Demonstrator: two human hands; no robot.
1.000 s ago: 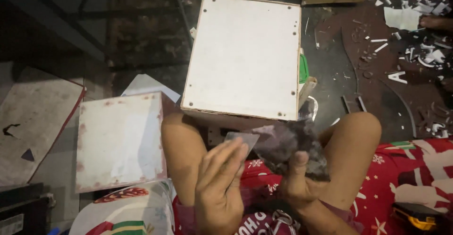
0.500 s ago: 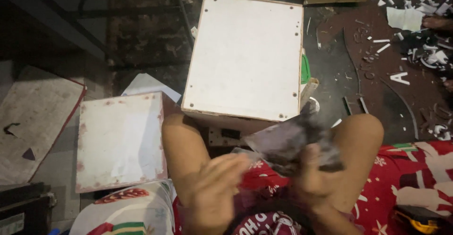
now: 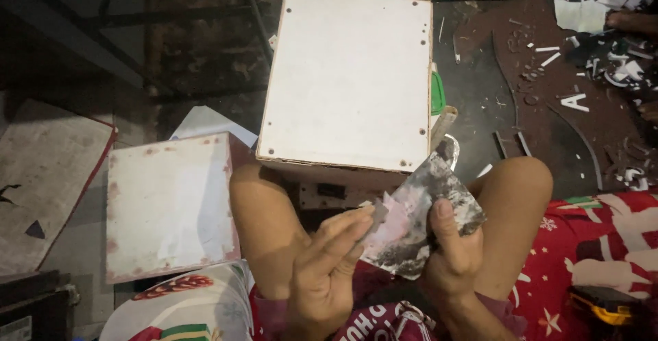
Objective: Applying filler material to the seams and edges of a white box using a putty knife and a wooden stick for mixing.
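Scraper blade, broad, grimy, paste-smeared: clasped in right hand, thumb pressed flat on its face, held above the lap between both knees. Left hand: fingertips pinched on the blade's left edge. White box just beyond, near edge close to the blade. White panel lies left, apart.

We have a single view, from a camera worn on the head, looking steeply down over our own lap and knees to the floor beyond. It sits close: our left hand and right hand fill the lower middle, and the white box stands just past the knees.
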